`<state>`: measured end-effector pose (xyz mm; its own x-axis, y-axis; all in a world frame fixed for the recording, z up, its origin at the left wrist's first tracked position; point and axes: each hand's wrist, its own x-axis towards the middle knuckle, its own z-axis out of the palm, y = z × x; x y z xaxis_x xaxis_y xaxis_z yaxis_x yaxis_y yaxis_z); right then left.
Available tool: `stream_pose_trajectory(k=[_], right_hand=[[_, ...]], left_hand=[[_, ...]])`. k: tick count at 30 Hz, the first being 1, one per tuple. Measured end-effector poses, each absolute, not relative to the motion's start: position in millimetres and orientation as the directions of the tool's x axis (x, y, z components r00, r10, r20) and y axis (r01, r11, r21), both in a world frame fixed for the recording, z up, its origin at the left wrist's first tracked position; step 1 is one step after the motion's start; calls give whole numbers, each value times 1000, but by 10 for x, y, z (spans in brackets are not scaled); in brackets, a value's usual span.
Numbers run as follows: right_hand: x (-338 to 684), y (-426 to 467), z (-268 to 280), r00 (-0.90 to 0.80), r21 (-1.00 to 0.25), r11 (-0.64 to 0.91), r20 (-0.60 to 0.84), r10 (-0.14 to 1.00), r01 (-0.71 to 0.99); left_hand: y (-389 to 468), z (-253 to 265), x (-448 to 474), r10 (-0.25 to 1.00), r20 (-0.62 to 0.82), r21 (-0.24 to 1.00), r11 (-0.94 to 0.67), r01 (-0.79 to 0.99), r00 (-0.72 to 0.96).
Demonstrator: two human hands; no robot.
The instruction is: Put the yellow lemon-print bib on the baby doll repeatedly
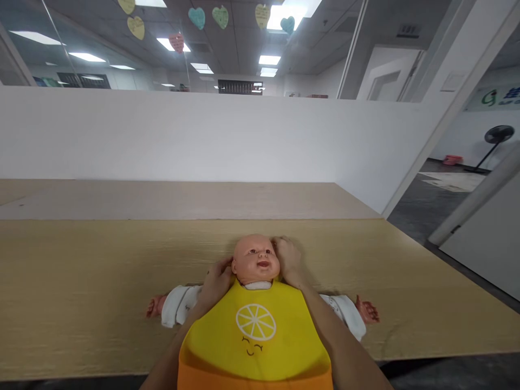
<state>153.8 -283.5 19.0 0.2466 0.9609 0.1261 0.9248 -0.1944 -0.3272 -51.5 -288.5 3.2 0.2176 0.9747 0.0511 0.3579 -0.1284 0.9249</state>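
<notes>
A baby doll (pixel 254 252) lies on its back on the table, head toward the far side and arms spread out in white sleeves. Over its chest is a yellow silicone bib (pixel 219 330) with a white citrus slice, a smiling face and an orange lower pocket. My left hand (pixel 216 281) is curled at the left of the doll's neck, closed on the bib's neck strap. On the other side, my right hand (pixel 288 259) is closed beside the doll's head, at the other strap end. The doll's head and neck hide my fingertips and the strap ends.
The wooden table (pixel 81 292) runs to a white partition (pixel 182 135) with glass above and paper hearts stuck on it. At the right are a doorway, a black standing fan (pixel 499 134) and a red basket (pixel 452 160) on the floor.
</notes>
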Motion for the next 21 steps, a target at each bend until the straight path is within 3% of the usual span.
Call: stream_pose_trajectory(k=[5, 8, 13, 17, 21], right_hand=[[1584, -2840, 199, 350, -425, -281, 91, 932, 861], [1679, -2793, 147, 406, -551, -253, 173, 898, 795], [1857, -2897, 140, 487, -787, 101, 472, 735, 609], [1923, -3199, 323, 480, -704, 313, 680, 554, 637], [1694, -3562, 572, 292, -495, 457, 847, 445, 739]], left_hand=[[-2877, 17, -522, 962, 36, 923, -136, 360, 271], [-2859, -31, -560, 970, 41, 929, -126, 349, 242], [-2887, -43, -686, 996, 26, 988, -39, 150, 86], [-3005, 183, -793, 988, 10, 997, 2, -81, 155], [-3224, 504, -856, 942, 117, 993, -103, -62, 316]])
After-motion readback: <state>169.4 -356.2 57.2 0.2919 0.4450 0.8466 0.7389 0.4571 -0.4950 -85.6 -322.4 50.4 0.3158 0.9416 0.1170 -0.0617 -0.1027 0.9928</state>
